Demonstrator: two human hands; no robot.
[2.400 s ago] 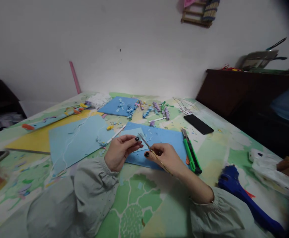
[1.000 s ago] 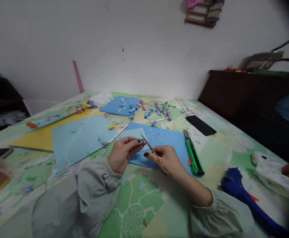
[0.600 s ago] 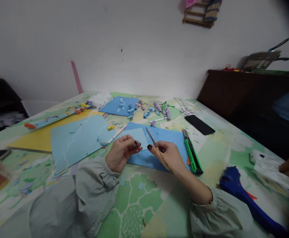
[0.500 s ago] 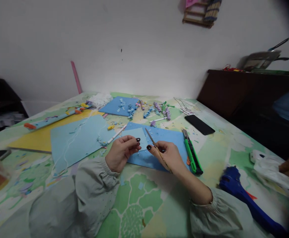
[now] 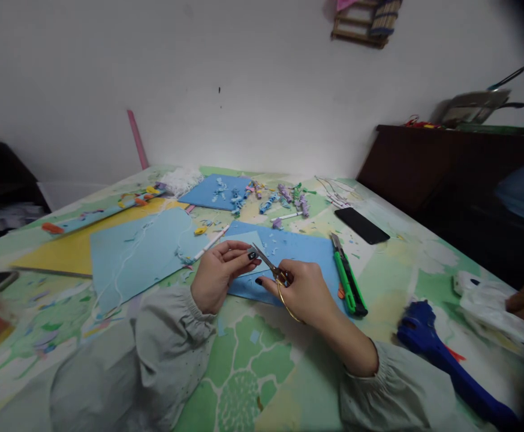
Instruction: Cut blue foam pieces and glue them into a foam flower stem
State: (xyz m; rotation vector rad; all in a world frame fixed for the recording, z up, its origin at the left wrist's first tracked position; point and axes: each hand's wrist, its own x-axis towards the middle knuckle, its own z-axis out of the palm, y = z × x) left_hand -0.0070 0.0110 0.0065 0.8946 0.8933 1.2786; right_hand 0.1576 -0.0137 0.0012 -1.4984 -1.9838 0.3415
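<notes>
My right hand (image 5: 309, 294) holds small gold-handled scissors (image 5: 268, 262), with fingers in the handle loops and the blades pointing up and left. Fingertips of my left hand (image 5: 217, 273) are pinched together beside the blade tips. What they hold is too small to make out. Both hands are above a blue foam sheet (image 5: 304, 246) with a smaller pale blue square (image 5: 244, 241) lying on it. Small blue scraps are scattered over the blue sheet.
A green box cutter (image 5: 349, 279) lies right of the blue sheet, with a black phone (image 5: 361, 225) behind it. A blue glue gun (image 5: 442, 354) is at front right. Left are a light blue sheet (image 5: 140, 252) and white pen (image 5: 211, 242). Several curled foam pieces (image 5: 268, 203) lie behind.
The scissors have turned in my right hand, and their blades have moved left to the left fingertips. A gold handle loop now shows below. My left hand stays nearly in place.
</notes>
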